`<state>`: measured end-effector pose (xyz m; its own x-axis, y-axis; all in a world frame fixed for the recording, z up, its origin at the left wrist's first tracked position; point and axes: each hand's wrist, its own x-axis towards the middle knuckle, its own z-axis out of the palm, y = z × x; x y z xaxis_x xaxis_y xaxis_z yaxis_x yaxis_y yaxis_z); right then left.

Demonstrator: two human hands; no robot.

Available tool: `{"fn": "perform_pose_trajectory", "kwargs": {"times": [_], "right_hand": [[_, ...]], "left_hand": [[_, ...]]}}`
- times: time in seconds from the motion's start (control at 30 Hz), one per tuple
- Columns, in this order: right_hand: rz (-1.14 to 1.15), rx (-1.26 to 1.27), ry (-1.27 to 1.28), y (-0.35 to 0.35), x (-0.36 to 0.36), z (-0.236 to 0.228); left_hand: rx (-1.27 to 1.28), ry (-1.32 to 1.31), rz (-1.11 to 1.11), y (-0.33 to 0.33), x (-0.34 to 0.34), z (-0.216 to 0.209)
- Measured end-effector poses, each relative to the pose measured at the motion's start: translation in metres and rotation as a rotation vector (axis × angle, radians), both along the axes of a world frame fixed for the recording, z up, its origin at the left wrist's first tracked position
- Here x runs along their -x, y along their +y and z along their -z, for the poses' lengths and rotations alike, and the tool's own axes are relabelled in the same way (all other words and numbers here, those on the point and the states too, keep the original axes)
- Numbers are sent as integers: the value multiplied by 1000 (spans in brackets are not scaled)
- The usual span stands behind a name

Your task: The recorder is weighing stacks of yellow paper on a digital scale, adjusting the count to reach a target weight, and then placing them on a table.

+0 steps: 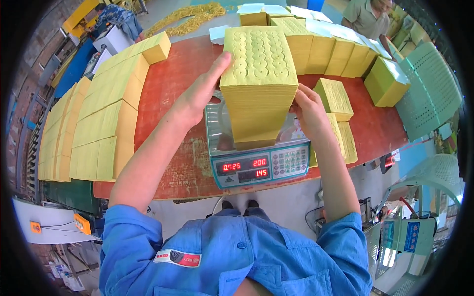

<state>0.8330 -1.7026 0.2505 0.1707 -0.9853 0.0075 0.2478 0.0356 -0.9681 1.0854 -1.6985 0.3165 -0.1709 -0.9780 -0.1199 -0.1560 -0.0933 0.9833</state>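
- One red table (168, 74), w/ yel. paper rows (106, 118) along its L side.
- Tall yel. stack (259, 93), top embossed, upright b/w both hands, apparently resting on the scale pan. Step, prob.: steadying it for a weight reading.
- Teal-edged scale (261, 165) under it, red digits lit.
- L hand (203, 91): thumb against stack's upper L edge; other fingers mostly hidden, can't tell if gripping.
- R hand (311, 111): fingers bent, at stack's R side; can't tell how firm. Next move calls for even pressure, sheets kept square.
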Motion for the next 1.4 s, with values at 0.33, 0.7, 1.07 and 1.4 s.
{"fn": "perform_pose_trajectory", "kwargs": {"times": [0.33,0.7,1.07,1.4], "right_hand": [[229,-9,-124,-21,-54,55],[49,-182,-229,-41,-38,40],[59,-63,-307,143,50,87],[95,-133,-376,217,37,98]], "left_hand": [[82,616,-172,-14,30,102],[43,710,-345,-9,35,98],[-19,757,-814,189,-51,144],[-78,836,-736,230,-57,168]]}}
